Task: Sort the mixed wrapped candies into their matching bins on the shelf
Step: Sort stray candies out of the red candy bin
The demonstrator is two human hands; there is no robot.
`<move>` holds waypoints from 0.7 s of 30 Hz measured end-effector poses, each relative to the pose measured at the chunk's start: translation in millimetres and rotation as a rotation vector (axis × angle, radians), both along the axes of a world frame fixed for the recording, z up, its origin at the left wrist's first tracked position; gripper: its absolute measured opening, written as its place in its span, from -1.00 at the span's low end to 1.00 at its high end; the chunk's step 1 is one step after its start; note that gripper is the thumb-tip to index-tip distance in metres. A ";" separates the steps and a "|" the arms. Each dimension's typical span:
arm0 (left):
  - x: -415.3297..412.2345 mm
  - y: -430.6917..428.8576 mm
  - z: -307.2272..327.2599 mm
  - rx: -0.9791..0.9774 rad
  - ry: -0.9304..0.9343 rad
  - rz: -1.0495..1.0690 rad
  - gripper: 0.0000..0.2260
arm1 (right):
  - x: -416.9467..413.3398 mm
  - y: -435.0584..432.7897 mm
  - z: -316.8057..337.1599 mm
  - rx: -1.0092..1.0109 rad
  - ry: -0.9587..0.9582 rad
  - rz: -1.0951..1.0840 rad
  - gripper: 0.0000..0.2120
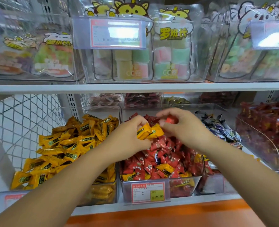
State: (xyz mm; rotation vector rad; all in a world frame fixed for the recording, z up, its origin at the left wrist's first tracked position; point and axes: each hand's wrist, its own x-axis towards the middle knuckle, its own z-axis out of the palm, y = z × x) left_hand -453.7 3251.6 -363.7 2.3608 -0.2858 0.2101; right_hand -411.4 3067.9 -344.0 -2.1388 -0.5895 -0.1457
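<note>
Left hand (129,134) pinches two yellow wrapped candies (149,131), likely light and slippery, mid-body; just right of that grip, right hand (185,127) clasps a red wrapped candy (170,119).

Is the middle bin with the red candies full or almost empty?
Full. Red candies heap above the middle bin's clear front wall, with yellow strays among them.

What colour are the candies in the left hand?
The candies are yellow-orange with dark labels; head view.
</note>
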 end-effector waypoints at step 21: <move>-13.8 14.9 12.7 -0.078 -0.089 0.006 -0.78 | -27.9 10.3 2.6 0.425 0.309 0.156 -0.93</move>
